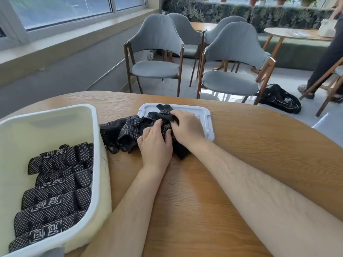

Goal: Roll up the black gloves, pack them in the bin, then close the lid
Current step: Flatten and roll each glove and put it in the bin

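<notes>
Rolling step: left hand (156, 147) and right hand (187, 127), close together, clutch loose gloves (128, 132) overlapping the lid (204, 115) by the table's (241, 164) far edge; next, I judge, finish roll, carry to bin (95, 145) at left edge.

Bare hairy forearms (250, 184), bare hands (156, 147), short fingernails (168, 133)

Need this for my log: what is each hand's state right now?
Left hand: closed, gripping the gloves.
Right hand: closed, pinching the same gloves.
</notes>
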